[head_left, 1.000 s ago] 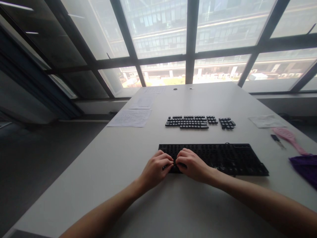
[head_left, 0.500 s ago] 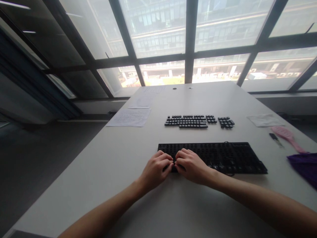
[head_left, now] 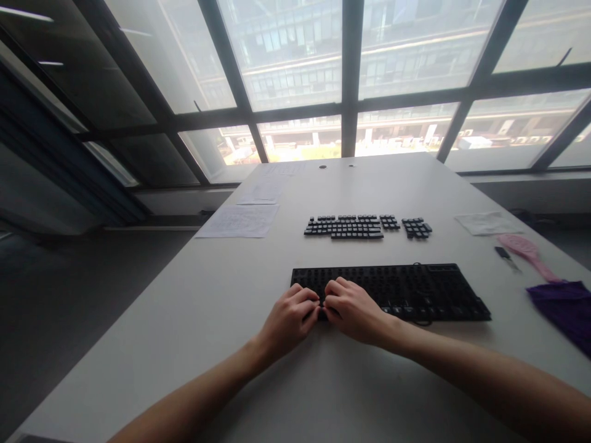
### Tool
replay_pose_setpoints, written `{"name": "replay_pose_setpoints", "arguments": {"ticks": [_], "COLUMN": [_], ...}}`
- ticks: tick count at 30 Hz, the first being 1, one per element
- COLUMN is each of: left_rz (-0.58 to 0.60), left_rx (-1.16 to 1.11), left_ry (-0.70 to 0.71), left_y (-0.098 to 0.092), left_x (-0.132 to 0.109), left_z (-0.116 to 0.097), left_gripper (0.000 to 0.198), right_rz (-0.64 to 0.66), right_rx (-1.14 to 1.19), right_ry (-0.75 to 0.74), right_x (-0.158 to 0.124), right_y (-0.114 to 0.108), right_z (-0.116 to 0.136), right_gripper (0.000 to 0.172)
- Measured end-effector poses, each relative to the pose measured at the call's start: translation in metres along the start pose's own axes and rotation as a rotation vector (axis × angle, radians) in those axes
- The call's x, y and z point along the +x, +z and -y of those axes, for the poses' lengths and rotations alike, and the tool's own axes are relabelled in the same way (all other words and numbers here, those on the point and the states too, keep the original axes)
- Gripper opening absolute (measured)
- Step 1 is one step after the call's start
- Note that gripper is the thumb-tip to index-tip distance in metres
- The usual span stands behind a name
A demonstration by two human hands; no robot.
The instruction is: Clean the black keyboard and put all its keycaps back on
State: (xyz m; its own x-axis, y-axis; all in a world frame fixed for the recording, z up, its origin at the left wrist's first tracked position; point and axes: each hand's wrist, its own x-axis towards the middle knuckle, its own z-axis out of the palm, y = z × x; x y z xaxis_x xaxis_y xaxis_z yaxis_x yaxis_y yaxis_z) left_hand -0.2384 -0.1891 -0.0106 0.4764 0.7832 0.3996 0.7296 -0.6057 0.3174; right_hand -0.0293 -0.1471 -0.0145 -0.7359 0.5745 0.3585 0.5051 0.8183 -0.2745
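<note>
A black keyboard (head_left: 425, 289) lies on the white table, its upper area dark where the keycaps are off and some caps showing along its front row. My left hand (head_left: 290, 312) is closed in a pinch over its front left corner. Close beside it, my right hand (head_left: 354, 309) is also pinched, fingertips almost meeting those of the left. Whatever sits between the fingertips is hidden. Behind the keyboard, loose black keycaps (head_left: 355, 229) are laid out in groups that follow a keyboard layout.
On the right of the table (head_left: 221, 295) are a white cloth (head_left: 487, 223), a pink hairbrush (head_left: 521, 247), a small black-handled tool (head_left: 502, 253) and purple fabric (head_left: 561, 304). Paper sheets (head_left: 237, 221) lie at the left edge. Large windows (head_left: 286, 55) stand beyond.
The view has shifted slightly, so the tabletop things appear a little further left. Both hands stay pinched at the same keyboard corner, their fingertips moved only a little.
</note>
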Motion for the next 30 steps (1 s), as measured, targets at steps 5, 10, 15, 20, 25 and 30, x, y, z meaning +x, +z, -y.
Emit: {"name": "replay_pose_setpoints", "arguments": {"ticks": [5,10,15,20,25,30], "left_rz": [-0.013,-0.063,-0.064,-0.032,-0.052,-0.122], "left_rx": [-0.006,-0.038,-0.037,-0.03,-0.07,-0.084], "left_ry": [-0.001,-0.004,-0.006,-0.007,-0.03,-0.107], "left_y": [0.0,-0.001,-0.001,0.0,-0.003,-0.012], "left_x": [0.002,0.003,0.002,0.003,0.005,0.023], "left_z": [0.0,0.0,0.002,0.0,-0.001,0.012], "left_gripper": [0.019,0.015,0.015,0.016,0.019,0.02], "right_rz": [-0.003,-0.036,-0.067,-0.051,-0.05,-0.105], "right_rx": [0.002,0.049,0.056,0.036,0.075,0.097], "right_ry": [-0.002,-0.024,-0.04,-0.051,-0.027,0.129], "right_x": [0.001,-0.002,-0.004,-0.004,-0.003,0.011], "right_y": [0.0,0.0,-0.002,-0.001,-0.005,-0.022], "right_z": [-0.001,-0.004,-0.004,-0.002,0.0,-0.025], "right_gripper": [0.012,0.016,0.015,0.017,0.013,0.016]}}
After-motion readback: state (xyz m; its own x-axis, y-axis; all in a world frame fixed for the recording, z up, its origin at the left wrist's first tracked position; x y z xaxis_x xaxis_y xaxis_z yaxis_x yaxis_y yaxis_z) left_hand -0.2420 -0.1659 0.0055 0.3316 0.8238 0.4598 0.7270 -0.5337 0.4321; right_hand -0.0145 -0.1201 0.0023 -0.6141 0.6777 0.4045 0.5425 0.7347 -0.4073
